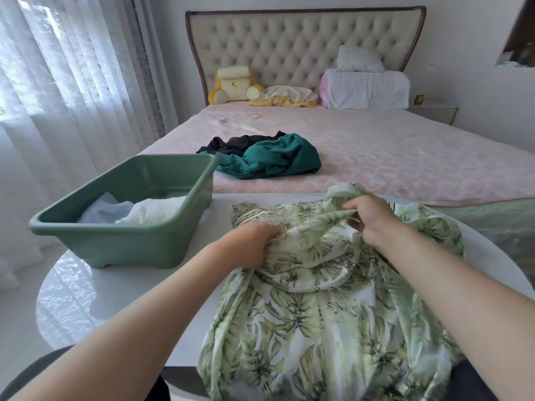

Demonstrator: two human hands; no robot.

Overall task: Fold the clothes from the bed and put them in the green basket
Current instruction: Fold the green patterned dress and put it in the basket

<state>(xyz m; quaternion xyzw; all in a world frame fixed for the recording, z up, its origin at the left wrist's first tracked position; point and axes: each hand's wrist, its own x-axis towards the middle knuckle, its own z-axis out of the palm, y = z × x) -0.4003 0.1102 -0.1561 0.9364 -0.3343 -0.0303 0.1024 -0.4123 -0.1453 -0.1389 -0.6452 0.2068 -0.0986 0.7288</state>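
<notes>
Just right of the green basket [115, 235], the leaf-print garment [304, 314] lies bunched on the table [130, 299], with the left hand [254, 241] and the right hand [370, 218] each clenching a fistful of cloth. Its loose tail overhangs the table edge, so an uneven tug could drag it off or set the fold crooked.

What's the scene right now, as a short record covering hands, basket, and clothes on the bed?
left hand: grips the leaf-print garment on the white table
right hand: grips a raised fold of the same garment
green basket: on the table, holds white and light blue clothes
bed: teal garment and black garment lie unfolded
</notes>
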